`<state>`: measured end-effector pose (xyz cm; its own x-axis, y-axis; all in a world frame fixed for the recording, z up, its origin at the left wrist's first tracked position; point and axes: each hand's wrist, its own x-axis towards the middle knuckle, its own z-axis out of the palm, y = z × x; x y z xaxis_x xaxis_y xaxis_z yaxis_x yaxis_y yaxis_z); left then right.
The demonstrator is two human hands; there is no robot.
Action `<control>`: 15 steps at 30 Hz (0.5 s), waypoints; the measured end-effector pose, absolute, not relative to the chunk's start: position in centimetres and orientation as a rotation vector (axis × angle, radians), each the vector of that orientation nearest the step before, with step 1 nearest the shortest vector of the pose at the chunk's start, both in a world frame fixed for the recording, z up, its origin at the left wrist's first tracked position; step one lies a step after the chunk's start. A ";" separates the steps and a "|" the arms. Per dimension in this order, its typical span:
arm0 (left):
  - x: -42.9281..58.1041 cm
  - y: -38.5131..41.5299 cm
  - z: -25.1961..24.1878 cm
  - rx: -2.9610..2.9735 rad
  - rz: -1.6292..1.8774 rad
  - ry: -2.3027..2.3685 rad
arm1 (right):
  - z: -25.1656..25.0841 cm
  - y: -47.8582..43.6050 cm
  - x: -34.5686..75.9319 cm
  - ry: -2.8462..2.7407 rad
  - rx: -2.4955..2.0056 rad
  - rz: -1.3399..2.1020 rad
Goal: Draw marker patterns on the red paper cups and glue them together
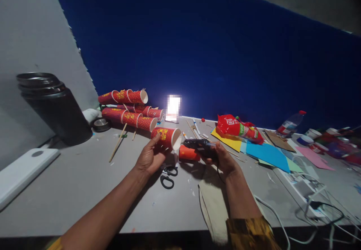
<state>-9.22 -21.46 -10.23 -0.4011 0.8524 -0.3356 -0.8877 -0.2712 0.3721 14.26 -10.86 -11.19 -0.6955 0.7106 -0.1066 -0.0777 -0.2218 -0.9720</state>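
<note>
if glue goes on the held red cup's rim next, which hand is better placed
The right hand, I'd judge: it holds the black glue gun, which points toward the open end of the red cup. The left hand is occupied holding that cup.

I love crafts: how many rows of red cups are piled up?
3, piled beyond and left of the held cup: upper row, front row, and middle row, partly hidden between them. Others may be hidden.

Lane at eight o'clock, obstacles around it!
From the held cup, room runs between white box and left forearm; scissors block six, cup stacks ten, cables four.
</note>
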 end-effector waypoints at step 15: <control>-9.2 -21.6 -10.2 -0.067 1.893 0.616 | -9.9 -11.7 13.2 -1.637 -0.732 1.887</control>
